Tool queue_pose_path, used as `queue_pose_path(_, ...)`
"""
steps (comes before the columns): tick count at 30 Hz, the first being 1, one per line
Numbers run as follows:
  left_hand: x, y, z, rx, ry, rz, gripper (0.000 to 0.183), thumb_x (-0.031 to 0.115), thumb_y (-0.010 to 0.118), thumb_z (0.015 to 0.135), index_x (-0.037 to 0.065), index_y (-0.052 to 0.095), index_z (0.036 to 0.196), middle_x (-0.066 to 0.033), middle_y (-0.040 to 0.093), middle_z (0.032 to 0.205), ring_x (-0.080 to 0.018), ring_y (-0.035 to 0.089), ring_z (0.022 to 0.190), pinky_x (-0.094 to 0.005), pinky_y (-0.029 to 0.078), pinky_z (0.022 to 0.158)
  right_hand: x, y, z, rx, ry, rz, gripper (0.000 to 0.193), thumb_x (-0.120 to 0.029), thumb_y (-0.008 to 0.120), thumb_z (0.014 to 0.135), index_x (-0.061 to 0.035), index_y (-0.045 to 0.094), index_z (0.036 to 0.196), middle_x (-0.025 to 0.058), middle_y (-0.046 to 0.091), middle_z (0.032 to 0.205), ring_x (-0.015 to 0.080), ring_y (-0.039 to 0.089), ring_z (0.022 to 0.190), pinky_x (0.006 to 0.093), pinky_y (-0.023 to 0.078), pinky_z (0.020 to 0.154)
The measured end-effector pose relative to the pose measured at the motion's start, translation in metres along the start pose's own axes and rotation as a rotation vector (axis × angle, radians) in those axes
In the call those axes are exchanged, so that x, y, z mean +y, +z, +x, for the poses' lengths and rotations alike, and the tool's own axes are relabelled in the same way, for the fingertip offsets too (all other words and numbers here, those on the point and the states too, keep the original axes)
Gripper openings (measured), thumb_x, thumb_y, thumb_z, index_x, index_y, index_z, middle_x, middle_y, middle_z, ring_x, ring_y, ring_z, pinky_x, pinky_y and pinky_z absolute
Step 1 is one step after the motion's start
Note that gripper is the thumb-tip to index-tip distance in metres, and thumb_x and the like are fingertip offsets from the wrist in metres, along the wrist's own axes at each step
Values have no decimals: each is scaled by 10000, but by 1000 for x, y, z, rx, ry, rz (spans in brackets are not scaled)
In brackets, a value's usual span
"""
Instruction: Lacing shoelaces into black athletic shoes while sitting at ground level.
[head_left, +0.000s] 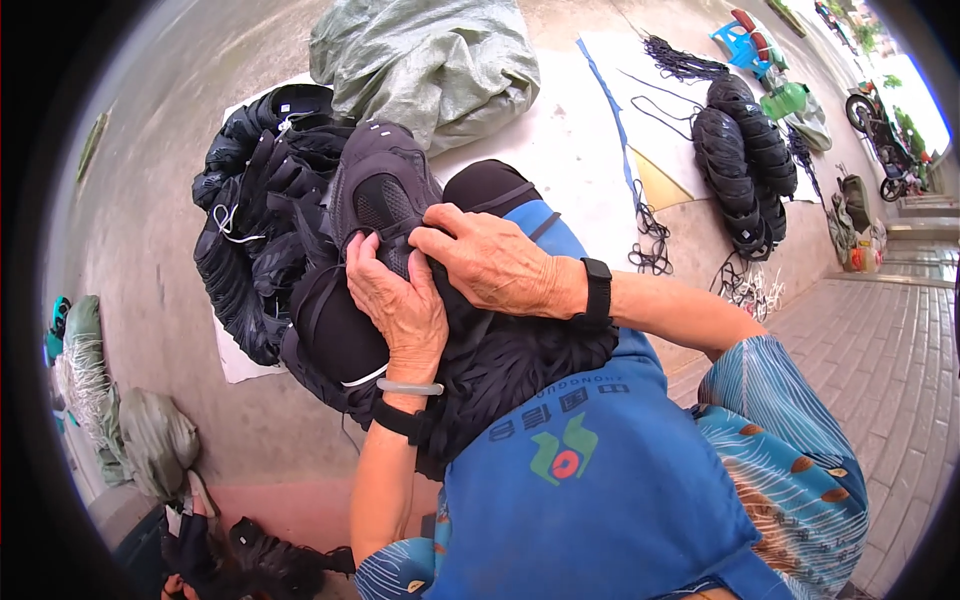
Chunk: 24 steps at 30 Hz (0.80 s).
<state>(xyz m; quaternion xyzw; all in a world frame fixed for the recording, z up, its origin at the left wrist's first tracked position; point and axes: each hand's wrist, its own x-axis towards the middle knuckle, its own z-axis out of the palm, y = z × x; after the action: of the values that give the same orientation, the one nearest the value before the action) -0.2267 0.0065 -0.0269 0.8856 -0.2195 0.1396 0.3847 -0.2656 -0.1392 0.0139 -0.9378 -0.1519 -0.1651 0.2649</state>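
Note:
A black mesh shoe upper (pixel 385 165) rests over my knees with its toe pointing away from me. My left hand (pixel 400 310) grips its near left side, thumb and fingers pressed to the mesh. From the right, my right hand (pixel 500 262) closes at the lacing area, pinching a thin dark strip that looks like a shoelace; the fingertips partly hide it. Across my lap, below both hands, lies a thick bundle of black shoelaces (pixel 530 360). Left of my knees is a large pile of black shoe uppers (pixel 265 255), with a white cord among them.
A grey-green woven sack (pixel 430 70) stands ahead on white sheeting. Strung black shoe uppers (pixel 740 160) lie to the right, near loose black cords (pixel 652 240) and a blue plastic stool (pixel 738 45). Another person's hand (pixel 178 587) and dark items show at lower left.

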Motion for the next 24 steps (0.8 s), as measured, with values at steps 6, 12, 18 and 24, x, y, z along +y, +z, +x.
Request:
queue_pose_path(6,-8,-24,4,-148,36,-178,483,184,556,941,-20,369,1336,-249,375,1359,-400,370,1279,-458,288,1076,5,-4,11,-53,-64,-226,213,-85,655,712,-72,544,893,85,493,843,228,581,717,343,418,628)
queue_pose_path(12,-1,-42,15,-147,76,-199,493,66,604,895,28,412,1348,-167,460,1339,-352,515,1179,-395,451,960,7,-8,17,-8,-147,-444,100,-174,617,709,-82,583,728,69,491,777,204,545,718,339,387,631)
queue_pose_path(18,6,-51,16,-194,78,-70,407,41,613,873,-6,498,1261,-197,498,1281,-379,544,1133,-403,479,921,3,-6,30,-22,-280,-520,117,-185,609,654,-84,572,609,54,464,769,194,487,783,329,379,668)
queue_pose_path(24,7,-47,15,-121,96,-70,410,9,610,859,-16,488,1250,-198,502,1271,-391,560,1102,-404,502,882,15,-14,25,-52,-232,-188,124,-78,616,745,-26,557,842,115,505,925,275,530,889,381,439,800)
